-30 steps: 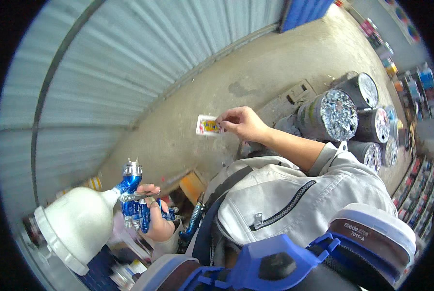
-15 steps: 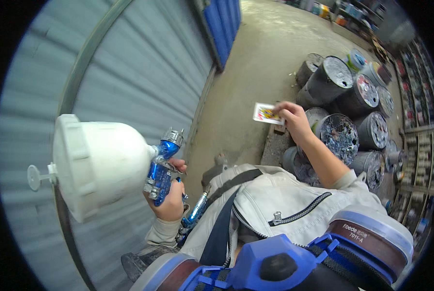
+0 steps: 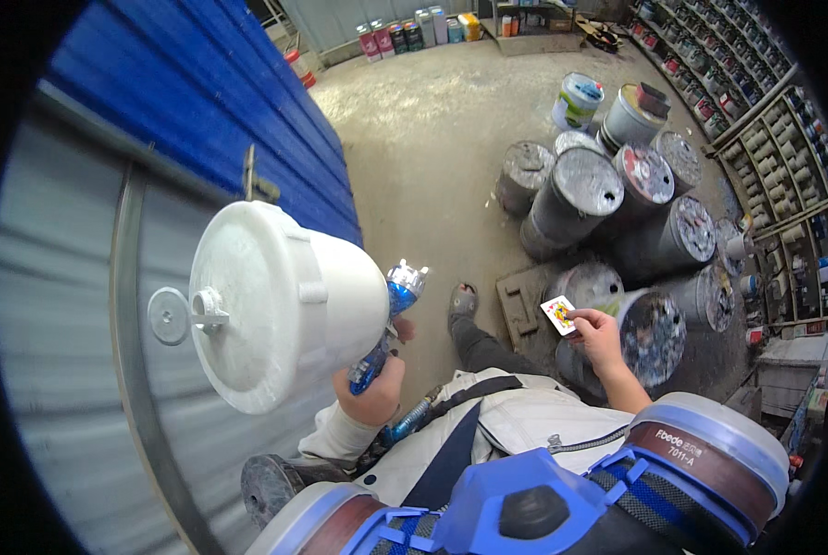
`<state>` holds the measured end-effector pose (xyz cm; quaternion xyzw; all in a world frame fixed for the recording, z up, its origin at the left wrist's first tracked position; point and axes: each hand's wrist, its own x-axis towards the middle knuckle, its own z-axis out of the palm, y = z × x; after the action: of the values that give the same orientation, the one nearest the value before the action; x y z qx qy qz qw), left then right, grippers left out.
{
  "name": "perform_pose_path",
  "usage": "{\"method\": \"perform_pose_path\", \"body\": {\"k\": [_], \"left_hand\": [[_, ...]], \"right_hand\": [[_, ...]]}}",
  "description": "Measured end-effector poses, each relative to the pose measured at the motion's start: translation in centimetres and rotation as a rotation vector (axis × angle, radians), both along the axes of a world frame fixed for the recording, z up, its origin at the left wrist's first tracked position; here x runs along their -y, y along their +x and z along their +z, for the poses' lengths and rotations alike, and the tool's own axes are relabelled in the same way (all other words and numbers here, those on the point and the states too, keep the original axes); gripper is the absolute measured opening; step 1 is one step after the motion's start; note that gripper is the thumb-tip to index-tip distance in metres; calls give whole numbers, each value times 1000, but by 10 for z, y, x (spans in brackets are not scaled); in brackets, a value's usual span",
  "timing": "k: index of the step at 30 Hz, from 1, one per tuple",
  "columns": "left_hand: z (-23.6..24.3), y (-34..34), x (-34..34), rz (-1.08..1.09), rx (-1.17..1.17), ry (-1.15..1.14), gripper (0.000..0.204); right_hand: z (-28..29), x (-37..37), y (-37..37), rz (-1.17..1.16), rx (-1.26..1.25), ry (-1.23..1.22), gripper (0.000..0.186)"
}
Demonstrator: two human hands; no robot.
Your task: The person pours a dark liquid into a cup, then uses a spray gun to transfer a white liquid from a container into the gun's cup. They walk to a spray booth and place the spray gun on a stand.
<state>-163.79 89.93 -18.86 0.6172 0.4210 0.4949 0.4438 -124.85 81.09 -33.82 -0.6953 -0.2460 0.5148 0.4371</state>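
My left hand (image 3: 374, 388) is wrapped round the grip of a blue spray gun (image 3: 371, 363) with a silver nozzle end. A large white paint cup (image 3: 294, 305) is fixed to the gun and hides part of it; a small round piece on a stem sticks out of its lid. From below the hand a blue hose fitting (image 3: 408, 421) runs toward my body. My right hand (image 3: 599, 340) pinches a playing card (image 3: 559, 314) by its edge, its printed face showing, in front of the drums.
Several paint-stained drums (image 3: 588, 181) and pails (image 3: 578, 100) crowd the right side. A blue metal door (image 3: 201, 102) and grey corrugated wall (image 3: 72, 305) stand close on the left. Shelves of cans (image 3: 770, 157) line the far right. My respirator (image 3: 525, 504) fills the lower edge.
My view has swung toward the room, with the blue door and far wall coming in. The spray gun sits further right in view, and the card is lower and further right.
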Motion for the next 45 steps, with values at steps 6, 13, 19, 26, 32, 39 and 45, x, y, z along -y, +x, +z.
{"method": "perform_pose_path", "body": {"k": [6, 13, 19, 26, 32, 39, 45], "left_hand": [[26, 26, -206, -63, -208, 85, 39], [36, 76, -421, -249, 126, -2, 48], [3, 88, -634, -360, 73, 127, 58], [22, 89, -910, -455, 149, 170, 59], [38, 77, -1096, -396, 211, -27, 61], [19, 52, -1311, -299, 217, -38, 64], [32, -38, -1469, -64, -153, 268, 53]], "right_hand": [[33, -208, -4, -43, -7, 317, 20], [91, -434, -13, 13, 69, 489, 29], [65, -655, 4, 143, 155, 461, 37], [53, -886, 47, 2, 281, 314, 35], [52, -1041, 34, -154, 230, 257, 35], [89, -1329, -22, 282, 2, 873, 41], [205, -1618, -136, 507, 190, 1256, 53]]}}
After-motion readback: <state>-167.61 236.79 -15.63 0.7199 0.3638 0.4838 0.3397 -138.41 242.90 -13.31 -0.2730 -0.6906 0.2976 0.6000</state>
